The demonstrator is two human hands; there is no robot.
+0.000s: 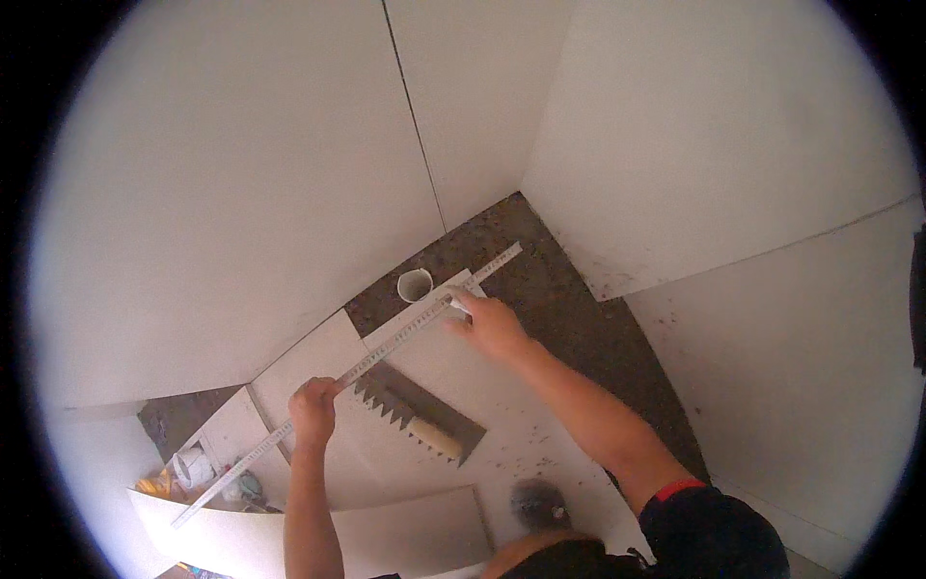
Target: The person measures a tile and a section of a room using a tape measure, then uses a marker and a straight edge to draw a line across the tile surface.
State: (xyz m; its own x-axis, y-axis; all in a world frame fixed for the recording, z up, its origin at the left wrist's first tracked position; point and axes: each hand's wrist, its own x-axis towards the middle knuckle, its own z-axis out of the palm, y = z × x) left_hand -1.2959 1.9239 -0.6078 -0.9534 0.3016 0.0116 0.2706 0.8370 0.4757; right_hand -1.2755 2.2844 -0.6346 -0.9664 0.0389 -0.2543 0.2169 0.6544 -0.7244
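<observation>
A long metal ruler lies slantwise across a white floor tile, from the lower left up to the dark mortar bed. My left hand presses down on the ruler near its middle. My right hand rests against the ruler farther up, fingers pinched on a small white marking tool I cannot make out well. A notched trowel with a pale handle lies on the tile just below the ruler, between my two hands.
A white pipe stub sticks up from the dark mortar floor in the corner. White tiled walls close in on left, back and right. A loose tile leans at the bottom; small objects sit at lower left.
</observation>
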